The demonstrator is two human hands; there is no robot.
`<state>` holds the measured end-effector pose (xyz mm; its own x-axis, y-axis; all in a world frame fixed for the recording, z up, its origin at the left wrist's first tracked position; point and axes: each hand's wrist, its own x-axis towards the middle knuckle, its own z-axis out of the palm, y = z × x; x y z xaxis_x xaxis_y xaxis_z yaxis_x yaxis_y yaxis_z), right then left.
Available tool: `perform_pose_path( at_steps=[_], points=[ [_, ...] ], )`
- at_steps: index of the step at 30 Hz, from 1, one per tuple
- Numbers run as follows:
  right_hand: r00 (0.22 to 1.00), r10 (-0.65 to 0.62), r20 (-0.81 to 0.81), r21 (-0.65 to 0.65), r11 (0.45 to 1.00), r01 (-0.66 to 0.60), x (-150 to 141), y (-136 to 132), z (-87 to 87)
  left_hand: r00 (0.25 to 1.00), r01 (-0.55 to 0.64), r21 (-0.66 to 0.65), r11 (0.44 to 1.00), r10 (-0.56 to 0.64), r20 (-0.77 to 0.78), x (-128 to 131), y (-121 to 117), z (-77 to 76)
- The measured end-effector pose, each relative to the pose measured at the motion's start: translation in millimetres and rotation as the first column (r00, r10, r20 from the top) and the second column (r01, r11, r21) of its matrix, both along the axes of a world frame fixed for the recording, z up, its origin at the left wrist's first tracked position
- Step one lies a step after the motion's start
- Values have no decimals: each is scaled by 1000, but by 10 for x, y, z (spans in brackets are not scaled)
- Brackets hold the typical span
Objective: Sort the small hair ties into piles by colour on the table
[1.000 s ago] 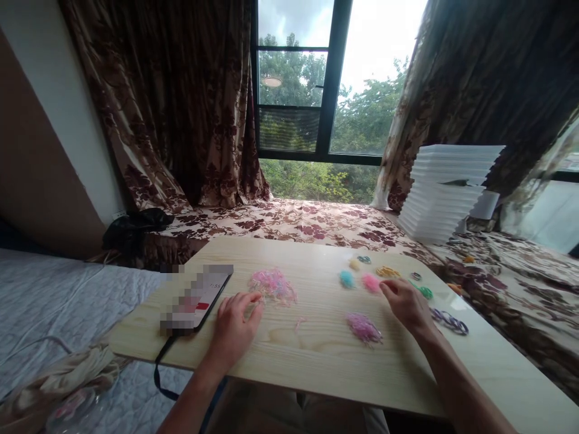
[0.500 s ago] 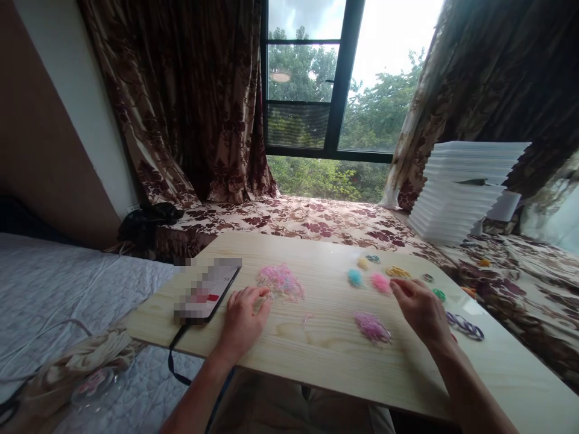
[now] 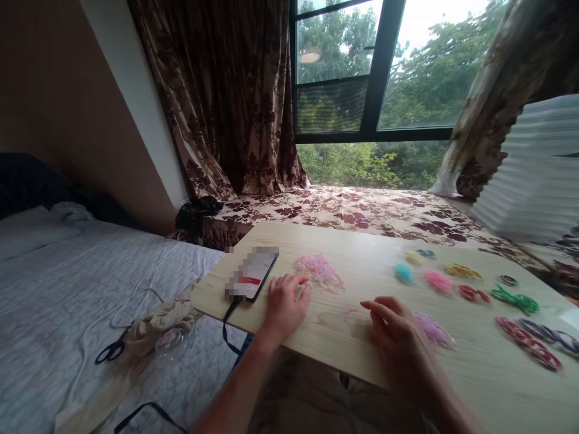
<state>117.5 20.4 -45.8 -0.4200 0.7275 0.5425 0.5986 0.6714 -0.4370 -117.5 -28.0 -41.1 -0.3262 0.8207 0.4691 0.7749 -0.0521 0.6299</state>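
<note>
My left hand (image 3: 287, 306) rests on the table with curled fingers. Its thumb and index finger are slightly apart at the edge of a loose heap of thin, shiny pink bands (image 3: 320, 272); nothing shows between them. My right hand (image 3: 393, 328) hovers over the table, index finger stretched out, other fingers partly bent and a little blurred. Left of its fingertips lies a single pink band (image 3: 350, 313). A second heap of pinkish-purple bands (image 3: 432, 330) is partly hidden behind my right hand. Beyond are small teal (image 3: 404, 273), pink (image 3: 437, 281) and pale yellow (image 3: 413, 258) clumps.
A phone (image 3: 261, 274) with a black strap lies left of my left hand. Yellow (image 3: 462, 270), red (image 3: 473, 293), green (image 3: 514, 299) and purple (image 3: 545, 331) rings lie at right, beside a dark red chain (image 3: 528, 343). Scissors (image 3: 110, 352) lie on the bed.
My right hand has moved left and nearer, from the pink clump to the single band. Red rings and a red chain are now uncovered. The view has turned left; my left hand stays by its heap.
</note>
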Motion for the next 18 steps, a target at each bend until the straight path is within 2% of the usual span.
perform_pose_path(
  at_steps=[10, 18],
  points=[
    [995, -32, 98, 40, 999, 28, -103, -81, 106, 1000, -7, -7, 1000, 7, 25, 12, -2, 34],
    [994, -53, 91, 38, 998, 50, -60, -50, 74, 1000, -4, -9, 1000, 4, 21, 15, -2, 24]
  ],
)
